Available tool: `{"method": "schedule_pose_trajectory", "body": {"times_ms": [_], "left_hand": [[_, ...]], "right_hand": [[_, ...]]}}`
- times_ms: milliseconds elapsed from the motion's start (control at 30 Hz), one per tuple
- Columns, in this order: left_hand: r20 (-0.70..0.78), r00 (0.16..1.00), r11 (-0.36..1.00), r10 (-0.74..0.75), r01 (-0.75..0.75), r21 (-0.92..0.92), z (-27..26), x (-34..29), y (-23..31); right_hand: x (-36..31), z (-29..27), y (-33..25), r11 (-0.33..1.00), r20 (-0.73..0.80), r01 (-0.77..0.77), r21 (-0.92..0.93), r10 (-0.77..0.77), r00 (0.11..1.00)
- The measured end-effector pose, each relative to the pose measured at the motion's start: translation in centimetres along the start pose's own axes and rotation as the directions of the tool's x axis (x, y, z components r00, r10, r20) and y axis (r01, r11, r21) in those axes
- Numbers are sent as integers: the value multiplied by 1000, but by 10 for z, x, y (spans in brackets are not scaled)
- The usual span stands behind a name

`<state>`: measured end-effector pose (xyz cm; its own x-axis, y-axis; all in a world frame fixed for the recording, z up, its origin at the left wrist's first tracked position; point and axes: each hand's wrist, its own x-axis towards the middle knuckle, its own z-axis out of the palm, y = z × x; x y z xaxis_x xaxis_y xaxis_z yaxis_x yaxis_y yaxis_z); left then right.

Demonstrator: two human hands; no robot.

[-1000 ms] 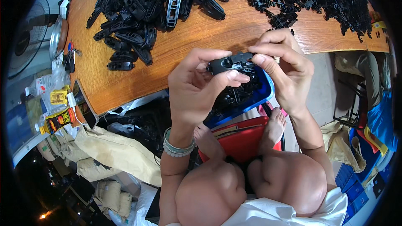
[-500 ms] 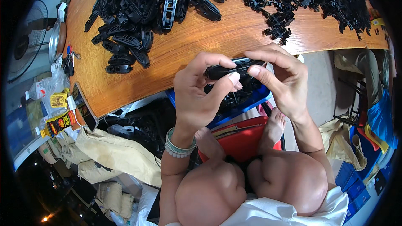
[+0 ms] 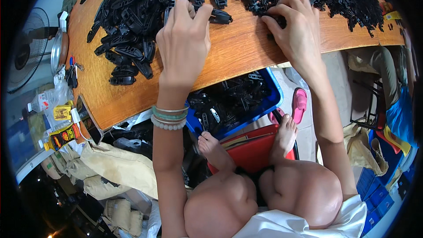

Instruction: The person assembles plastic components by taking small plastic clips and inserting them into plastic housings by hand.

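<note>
My left hand is at the near edge of a heap of long, oval black plastic parts on the table. Its fingers are curled round one such black plastic part, whose end sticks out to the right of the thumb; the fingertips are hidden. Farther right, my right hand bends its thumb and forefinger together over small black plastic clips at the edge of a second heap. Which clip lies in the pinch is partly covered. Below the table edge, a blue bin holds many black parts.
The wooden table curves across the far side. Keys and a fan are at the left, above packets and a bottle. A red stool stands between my feet, with a pink slipper on the floor.
The black part held between both hands over the bin is gone from them. Both hands have moved away over the table, the left to the long parts, the right to the clips.
</note>
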<state>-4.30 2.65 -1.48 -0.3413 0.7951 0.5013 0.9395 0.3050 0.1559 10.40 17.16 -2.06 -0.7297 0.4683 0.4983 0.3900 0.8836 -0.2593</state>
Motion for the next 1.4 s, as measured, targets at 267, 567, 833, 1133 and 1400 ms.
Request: {"method": "schedule_pose_trajectory", "body": {"times_ms": [267,567,833,1133,1400], "left_hand": [[-153,946,836,-286,168,-522,-16,-34,23],[501,738,144,-452,614,-776,-38,-43,41],[547,723,2,-423,605,-797,-47,-44,42],[601,670,-121,-437,618,-777,-52,-46,44],[431,836,239,-340,520,-820,-61,-56,50]], "right_hand": [[-7,4,-8,980,-107,113,165,-96,990],[-21,-21,-45,636,-55,133,760,-142,988],[-23,-18,-47,719,-122,285,633,-272,955],[-27,-18,-47,768,-182,384,512,-340,923],[-47,-29,-42,444,401,-356,823,-10,916]]}}
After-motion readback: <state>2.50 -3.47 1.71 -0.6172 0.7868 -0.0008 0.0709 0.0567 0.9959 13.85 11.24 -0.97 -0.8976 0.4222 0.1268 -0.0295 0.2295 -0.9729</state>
